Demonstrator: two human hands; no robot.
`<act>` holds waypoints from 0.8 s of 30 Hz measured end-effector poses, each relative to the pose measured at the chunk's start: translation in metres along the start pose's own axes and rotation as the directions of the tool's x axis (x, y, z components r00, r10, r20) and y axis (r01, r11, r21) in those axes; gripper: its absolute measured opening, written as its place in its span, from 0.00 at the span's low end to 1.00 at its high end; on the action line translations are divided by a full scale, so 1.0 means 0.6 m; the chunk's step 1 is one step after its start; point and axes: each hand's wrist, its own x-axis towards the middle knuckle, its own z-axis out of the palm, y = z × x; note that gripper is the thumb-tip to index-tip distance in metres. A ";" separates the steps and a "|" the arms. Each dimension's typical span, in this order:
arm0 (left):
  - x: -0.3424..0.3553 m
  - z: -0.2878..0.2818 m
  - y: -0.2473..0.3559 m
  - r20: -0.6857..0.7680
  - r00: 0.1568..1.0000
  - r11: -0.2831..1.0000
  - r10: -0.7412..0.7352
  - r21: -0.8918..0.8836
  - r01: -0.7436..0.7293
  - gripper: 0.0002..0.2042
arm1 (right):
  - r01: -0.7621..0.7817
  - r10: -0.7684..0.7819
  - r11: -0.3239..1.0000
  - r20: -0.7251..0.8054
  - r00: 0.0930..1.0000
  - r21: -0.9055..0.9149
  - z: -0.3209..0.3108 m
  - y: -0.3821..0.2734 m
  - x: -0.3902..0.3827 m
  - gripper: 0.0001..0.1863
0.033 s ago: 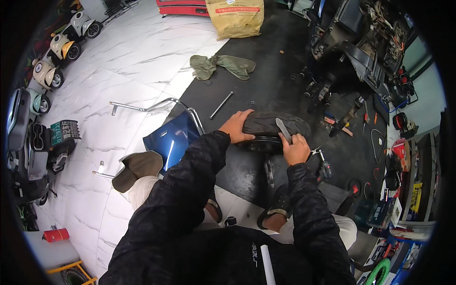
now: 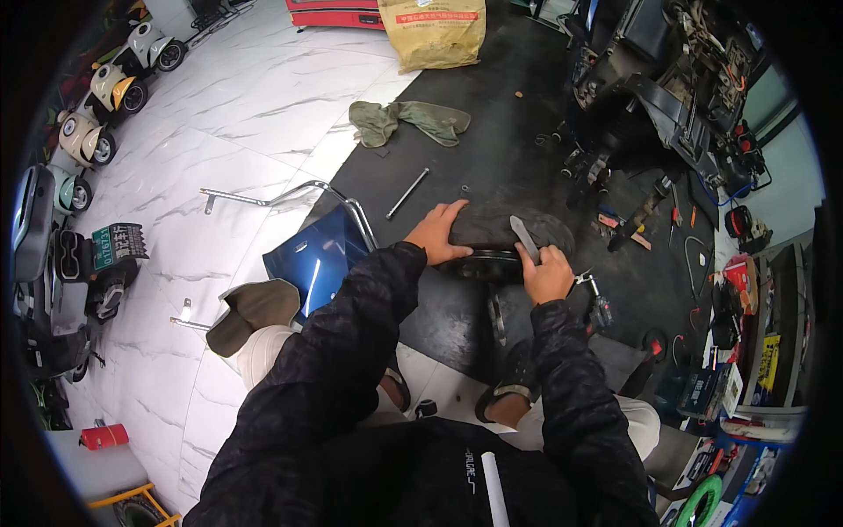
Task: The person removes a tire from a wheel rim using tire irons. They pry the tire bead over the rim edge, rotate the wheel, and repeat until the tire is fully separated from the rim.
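Observation:
My left hand (image 2: 434, 234) lies at the left end of a black tyre (image 2: 509, 227), its thumb and fingers spread apart against it. In the tyre's near side a dark glossy rim (image 2: 486, 263) shows. The tread looks smeared. My right hand (image 2: 549, 274) is closed round a flat grey metal tool (image 2: 524, 237) like a tyre lever, with a rounded end pointing up and left over the tyre. Its lower end is hidden in my fist. Just right of that hand, a tool with a bright metal head (image 2: 600, 305) lies on the dark mat.
Left of my hands lie a blue panel (image 2: 320, 259), a bent chrome bar (image 2: 303, 188) and a long metal rod (image 2: 408, 193). A green cloth (image 2: 411, 121) is farther off. A partly stripped vehicle (image 2: 672, 97) stands far right; parked scooters (image 2: 110, 88) line the left.
The tyre's tread pattern was sharp before and is now blurred, so the tyre is turning. Both hands and the metal tool stay almost where they were.

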 end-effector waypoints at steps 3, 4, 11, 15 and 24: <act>-0.013 0.051 0.002 -0.416 0.909 0.970 0.019 0.227 0.084 0.47 | -0.116 0.117 0.993 0.065 0.991 -0.006 -0.007 0.011 0.003 0.31; -0.018 0.073 0.009 -0.486 0.871 0.976 -0.072 0.144 0.161 0.42 | -0.166 0.166 0.986 0.089 0.982 -0.004 -0.009 0.016 0.006 0.31; -0.009 0.156 0.048 -0.682 0.709 0.973 -0.178 -0.015 0.230 0.26 | -0.323 0.313 0.944 0.132 0.941 0.064 -0.021 0.053 0.006 0.31; 0.003 0.169 0.047 -0.728 0.641 0.968 -0.241 -0.138 0.207 0.20 | -0.352 0.337 0.931 0.152 0.929 0.092 -0.020 0.059 0.007 0.30; 0.008 0.157 -0.012 -0.533 0.750 0.918 -0.392 -0.282 0.279 0.28 | -0.448 0.418 0.885 0.212 0.883 0.122 -0.016 0.073 0.018 0.32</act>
